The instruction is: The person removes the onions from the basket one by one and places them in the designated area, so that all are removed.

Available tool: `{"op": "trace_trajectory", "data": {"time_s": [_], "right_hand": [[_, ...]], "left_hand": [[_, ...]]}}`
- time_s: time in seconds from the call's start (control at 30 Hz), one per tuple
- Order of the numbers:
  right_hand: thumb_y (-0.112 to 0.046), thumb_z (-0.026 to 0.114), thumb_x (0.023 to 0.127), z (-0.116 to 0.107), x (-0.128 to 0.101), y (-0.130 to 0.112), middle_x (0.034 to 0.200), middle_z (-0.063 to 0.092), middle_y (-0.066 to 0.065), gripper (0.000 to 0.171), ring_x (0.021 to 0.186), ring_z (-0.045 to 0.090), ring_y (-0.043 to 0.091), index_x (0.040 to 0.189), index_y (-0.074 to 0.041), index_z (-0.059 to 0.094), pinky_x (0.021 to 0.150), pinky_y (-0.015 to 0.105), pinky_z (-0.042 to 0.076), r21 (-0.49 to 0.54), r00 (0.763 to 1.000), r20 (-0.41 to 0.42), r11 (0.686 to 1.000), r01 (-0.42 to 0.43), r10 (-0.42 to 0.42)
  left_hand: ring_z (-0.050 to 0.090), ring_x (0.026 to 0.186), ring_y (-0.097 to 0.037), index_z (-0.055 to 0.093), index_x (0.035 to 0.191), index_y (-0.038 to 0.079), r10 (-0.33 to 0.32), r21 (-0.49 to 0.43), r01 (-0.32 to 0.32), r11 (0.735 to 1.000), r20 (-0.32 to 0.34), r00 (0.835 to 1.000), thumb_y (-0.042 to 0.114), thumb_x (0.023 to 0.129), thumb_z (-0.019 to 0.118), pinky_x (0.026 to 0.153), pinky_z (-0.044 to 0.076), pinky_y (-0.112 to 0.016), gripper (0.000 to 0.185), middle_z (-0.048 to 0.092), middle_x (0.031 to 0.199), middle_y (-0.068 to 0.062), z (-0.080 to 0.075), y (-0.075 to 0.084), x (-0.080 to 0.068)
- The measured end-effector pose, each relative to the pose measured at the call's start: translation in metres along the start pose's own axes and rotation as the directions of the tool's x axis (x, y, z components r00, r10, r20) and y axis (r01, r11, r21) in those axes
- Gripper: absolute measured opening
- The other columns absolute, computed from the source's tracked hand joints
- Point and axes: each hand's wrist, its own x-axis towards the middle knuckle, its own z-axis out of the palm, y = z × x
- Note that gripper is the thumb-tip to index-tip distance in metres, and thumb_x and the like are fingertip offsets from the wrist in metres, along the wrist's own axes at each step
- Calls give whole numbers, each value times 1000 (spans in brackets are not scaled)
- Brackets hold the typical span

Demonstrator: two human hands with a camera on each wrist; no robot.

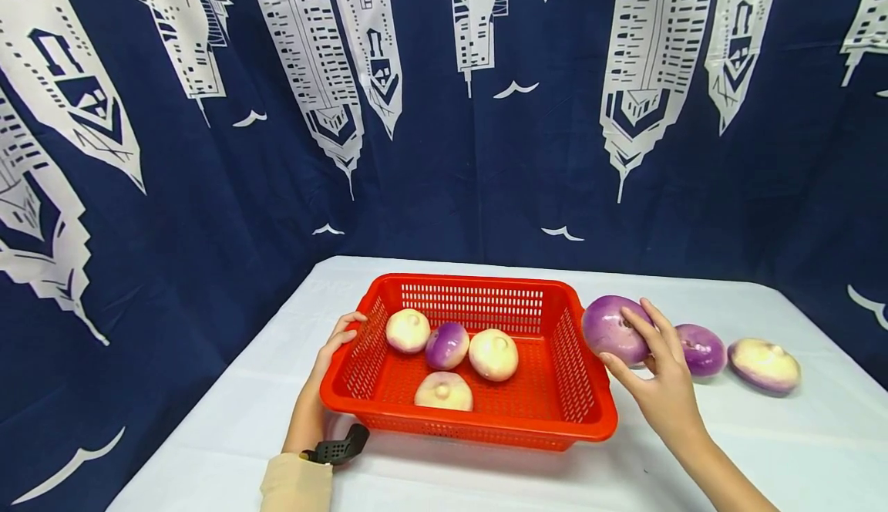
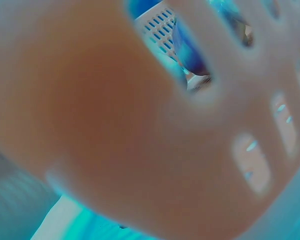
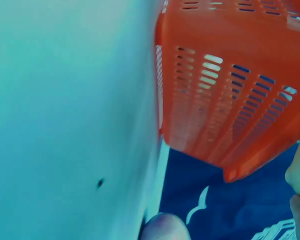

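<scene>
The right hand [image 1: 662,379] is holding a shiny purple turnip [image 1: 613,330] up by the right edge of the red basket [image 1: 513,421]. It looks smooth and fat, so I think it could slip if the fingers got too loose. It could also bump the basket's edge if it was held too low, and then it might roll away on the white desk [image 1: 666,469]. Four turnips [image 1: 447,346] sit inside the basket. If something dropped hard on them, I guess they could knock together. A big bump might slide the basket too, if the left hand [image 1: 329,356] let go.

The right hand's grip is closed on its turnip, fingers over the right side and thumb down low. That arm slants up from the bottom right corner. The left hand's grip is on the basket's left edge, with the fingertips over the top. Its arm comes up from below, with a black strap [image 1: 340,448] at the wrist. Past the right hand, one more purple turnip [image 1: 703,350] and a pale-topped turnip [image 1: 765,364] lie on the desk.
</scene>
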Motion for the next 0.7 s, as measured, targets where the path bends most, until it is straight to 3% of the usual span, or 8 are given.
{"op": "trace_trajectory", "data": {"time_s": [0.1, 0.33, 0.6, 0.67, 0.7], "right_hand": [[-5, 72, 73, -5, -2, 7, 146, 26, -7, 67, 111, 29, -17, 133, -19, 44, 82, -4, 29, -1, 999, -23, 999, -33, 33], [-7, 69, 77, -20, -11, 33, 147, 24, -1, 67, 115, 32, -13, 137, -18, 40, 82, -4, 29, 1, 988, -30, 988, -152, 152], [-15, 64, 82, -29, -16, 62, 143, 25, 18, 62, 105, 23, -20, 138, -13, 37, 78, -7, 24, -30, 980, 56, 981, -190, 192], [-17, 64, 83, -28, -19, 70, 141, 25, 19, 61, 106, 20, -22, 138, -13, 36, 80, -6, 22, -33, 978, 88, 982, -188, 190], [-17, 63, 84, -27, -20, 73, 141, 25, 19, 61, 113, 21, -19, 138, -13, 36, 89, -1, 24, -32, 975, 107, 981, -192, 194]], "left_hand": [[50, 94, -4, 45, 110, 23, 6, 4, -5, 1000, -22, 1000, -2, 91, 11, 82, 43, -18, 47, 49, 109, 9, 1, 0, 0], [49, 95, -7, 43, 108, 24, -84, -11, 84, 996, -72, 994, 2, 91, 13, 83, 44, -20, 41, 46, 107, 7, 5, 1, -2], [50, 93, -6, 43, 108, 24, -56, -11, 55, 998, -59, 997, 1, 91, 11, 81, 44, -20, 43, 47, 106, 6, 4, 1, -2], [50, 93, -6, 43, 109, 23, -66, 1, 66, 998, -65, 996, 1, 92, 12, 81, 44, -20, 41, 47, 107, 6, 4, 2, -2], [49, 94, -6, 42, 109, 23, -73, 4, 74, 997, -71, 995, 2, 92, 12, 82, 44, -20, 41, 46, 107, 6, 5, 2, -2]]}}
